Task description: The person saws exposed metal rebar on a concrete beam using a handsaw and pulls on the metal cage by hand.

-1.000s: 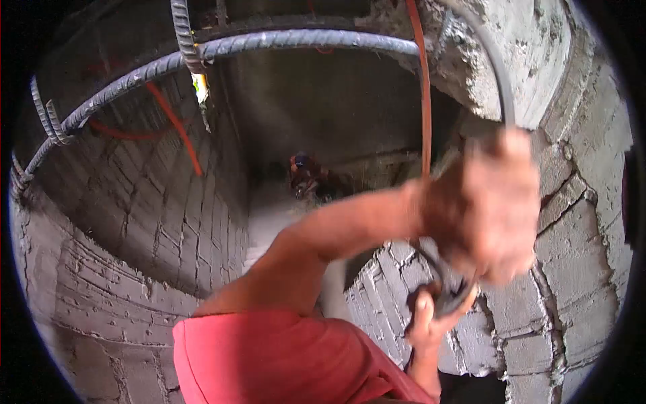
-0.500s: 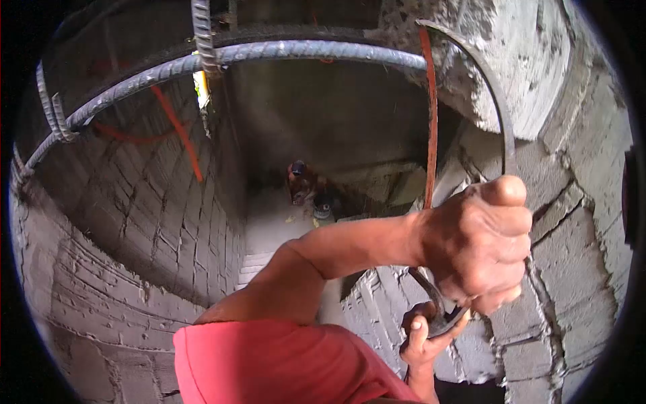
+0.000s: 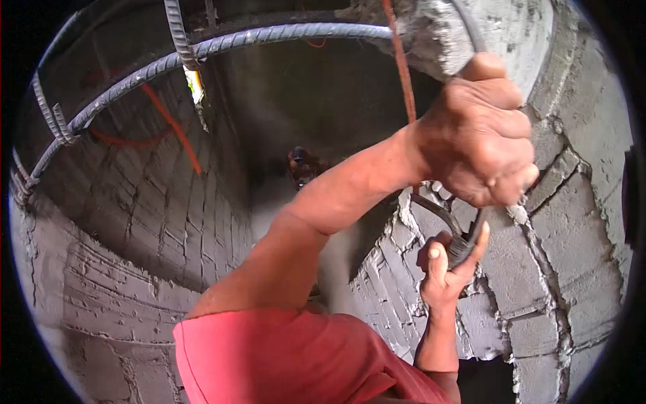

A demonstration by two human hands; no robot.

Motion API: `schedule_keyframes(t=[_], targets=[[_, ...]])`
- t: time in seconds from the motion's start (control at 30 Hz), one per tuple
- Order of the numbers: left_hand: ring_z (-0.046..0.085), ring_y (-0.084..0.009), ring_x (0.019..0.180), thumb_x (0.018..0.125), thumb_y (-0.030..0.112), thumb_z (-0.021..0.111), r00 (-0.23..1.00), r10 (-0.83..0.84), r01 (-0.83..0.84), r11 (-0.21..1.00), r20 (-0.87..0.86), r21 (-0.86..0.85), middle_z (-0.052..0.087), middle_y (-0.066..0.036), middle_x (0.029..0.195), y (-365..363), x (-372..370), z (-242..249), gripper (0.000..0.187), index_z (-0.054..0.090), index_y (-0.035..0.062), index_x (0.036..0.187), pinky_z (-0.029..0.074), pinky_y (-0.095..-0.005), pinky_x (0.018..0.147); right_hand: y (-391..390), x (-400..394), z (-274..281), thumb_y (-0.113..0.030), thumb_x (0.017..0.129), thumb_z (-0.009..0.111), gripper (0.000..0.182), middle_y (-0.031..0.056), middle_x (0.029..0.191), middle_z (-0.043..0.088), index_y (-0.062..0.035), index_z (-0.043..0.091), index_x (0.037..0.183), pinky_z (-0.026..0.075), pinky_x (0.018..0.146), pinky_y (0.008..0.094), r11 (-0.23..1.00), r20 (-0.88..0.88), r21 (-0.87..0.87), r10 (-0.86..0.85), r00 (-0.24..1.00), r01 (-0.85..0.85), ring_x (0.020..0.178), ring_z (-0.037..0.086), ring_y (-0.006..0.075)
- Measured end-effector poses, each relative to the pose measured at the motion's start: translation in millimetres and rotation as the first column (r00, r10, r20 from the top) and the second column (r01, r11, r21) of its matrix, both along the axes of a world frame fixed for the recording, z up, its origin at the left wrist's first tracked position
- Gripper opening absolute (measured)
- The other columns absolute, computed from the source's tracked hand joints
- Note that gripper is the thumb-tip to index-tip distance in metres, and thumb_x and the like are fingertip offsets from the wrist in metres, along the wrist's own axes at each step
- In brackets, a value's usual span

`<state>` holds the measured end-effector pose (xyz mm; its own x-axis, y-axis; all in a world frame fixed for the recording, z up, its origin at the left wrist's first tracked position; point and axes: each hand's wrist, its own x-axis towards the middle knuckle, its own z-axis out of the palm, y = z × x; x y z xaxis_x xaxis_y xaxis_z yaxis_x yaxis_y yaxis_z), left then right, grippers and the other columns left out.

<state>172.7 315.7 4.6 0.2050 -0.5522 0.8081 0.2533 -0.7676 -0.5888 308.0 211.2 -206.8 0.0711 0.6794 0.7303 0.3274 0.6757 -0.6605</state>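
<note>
A hacksaw stands upright in view, its orange-red blade (image 3: 402,60) crossing the end of a curved ribbed steel bar (image 3: 296,32). My left hand (image 3: 484,135) is wrapped in a fist around the saw's grey bowed frame (image 3: 469,23). Lower down, my right hand (image 3: 445,279) grips the dark handle (image 3: 459,249), thumb and fingers curled about it. My left forearm hides the middle of the blade. Just beyond the bar's end is a rough concrete block (image 3: 494,40).
Block walls with rough mortar rise on the left (image 3: 128,195) and right (image 3: 572,236). A vertical rebar (image 3: 177,30) crosses the curved bar, with a yellow-white scrap (image 3: 195,84) below it. Orange strips (image 3: 171,128) show at left. Far below, a person (image 3: 299,165) is partly hidden.
Both hands and the hacksaw have moved up in view, and the blade has shifted left. The top of the saw frame has left the picture.
</note>
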Motion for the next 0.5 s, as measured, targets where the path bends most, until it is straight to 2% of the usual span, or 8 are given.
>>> schedule_keyframes(t=[0.07,0.13,0.2,0.27,0.37,0.4,0.47,0.5], targets=[[0.042,-0.0214,0.055,0.068,0.030,0.064,0.999,0.039,-0.039,0.998,-0.003,-0.058,0.037,0.000,0.057,-12.8,-6.2,2.4,0.028,0.044,0.0165,0.054,0.034,-0.0393,0.069,-4.0,2.8,4.9,-0.007,0.098,0.060,0.081,0.0061,0.086,0.059,-0.0093,0.010,0.162,0.046,0.055,0.0250,0.989,0.115,0.131,0.058,0.992,-0.073,0.060,0.051,0.0096],[0.043,-0.0215,0.056,0.068,0.030,0.064,0.999,0.033,-0.035,0.998,-0.028,-0.050,0.041,0.000,0.057,-18.8,-10.3,5.1,0.024,0.049,0.0162,0.055,0.035,-0.0393,0.070,-15.1,3.3,6.1,-0.010,0.091,0.071,0.076,0.0248,0.118,0.063,0.0022,0.029,0.153,0.052,0.087,0.0439,0.988,0.103,0.088,0.114,0.988,-0.124,0.092,0.066,0.0377],[0.044,-0.0220,0.057,0.068,0.030,0.064,0.999,0.038,-0.039,0.999,-0.015,-0.029,0.043,0.000,0.058,-18.7,-4.2,1.6,0.023,0.050,0.0159,0.056,0.035,-0.0382,0.071,-20.6,5.6,8.9,-0.008,0.092,0.068,0.074,0.0257,0.116,0.063,0.0030,0.029,0.153,0.051,0.089,0.0456,0.999,0.160,0.046,0.021,0.987,-0.029,0.092,0.066,0.0394],[0.043,-0.0222,0.058,0.069,0.028,0.064,0.998,0.063,-0.064,0.997,-0.026,-0.048,0.041,0.000,0.059,-20.1,-6.1,1.3,0.024,0.048,0.0156,0.055,0.035,-0.0380,0.070,-19.4,-1.6,13.0,-0.007,0.093,0.067,0.072,0.0198,0.103,0.066,0.0027,0.029,0.153,0.051,0.086,0.0446,0.989,-0.011,-0.011,0.146,0.989,-0.146,0.085,0.065,0.0331],[0.044,-0.0249,0.060,0.076,0.031,0.059,0.962,0.227,-0.238,0.970,-0.148,-0.058,0.042,-0.004,0.061,-33.9,-23.3,0.5,0.030,0.049,0.0110,0.056,0.036,-0.0408,0.073,-14.0,-6.2,6.6,-0.007,0.092,0.066,0.074,0.0127,0.086,0.065,0.0003,0.027,0.154,0.052,0.079,0.0434,0.979,0.074,0.125,0.151,0.986,-0.159,0.075,0.063,0.0284],[0.044,-0.0249,0.061,0.077,0.031,0.062,0.964,0.213,-0.227,0.971,-0.159,-0.074,0.039,-0.004,0.061,-39.2,-27.9,0.8,0.032,0.048,0.0112,0.056,0.036,-0.0407,0.072,-12.1,-7.2,1.8,-0.008,0.092,0.065,0.074,0.0126,0.086,0.065,-0.0011,0.026,0.155,0.052,0.077,0.0436,0.974,0.071,0.118,0.187,0.980,-0.194,0.071,0.062,0.0272],[0.052,-0.0250,0.066,0.077,0.033,0.067,0.954,0.191,-0.223,0.967,-0.233,-0.123,0.047,-0.003,0.065,-44.2,-38.7,-0.4,0.030,0.053,0.0112,0.061,0.041,-0.0423,0.079,-13.4,-11.8,-4.7,-0.011,0.095,0.064,0.071,0.0101,0.085,0.064,-0.0016,0.027,0.155,0.051,0.072,0.0402,0.973,0.026,0.079,0.215,0.976,-0.216,0.069,0.059,0.0221],[0.056,-0.0253,0.072,0.077,0.034,0.069,0.971,0.122,-0.152,0.978,-0.205,-0.140,0.053,-0.004,0.071,-47.1,-41.4,-0.3,0.028,0.057,0.0109,0.066,0.043,-0.0434,0.086,-16.6,-14.4,-2.5,-0.013,0.096,0.063,0.070,0.0086,0.085,0.063,-0.0023,0.027,0.155,0.050,0.069,0.0376,0.971,-0.025,0.067,0.232,0.972,-0.230,0.069,0.058,0.0194]])
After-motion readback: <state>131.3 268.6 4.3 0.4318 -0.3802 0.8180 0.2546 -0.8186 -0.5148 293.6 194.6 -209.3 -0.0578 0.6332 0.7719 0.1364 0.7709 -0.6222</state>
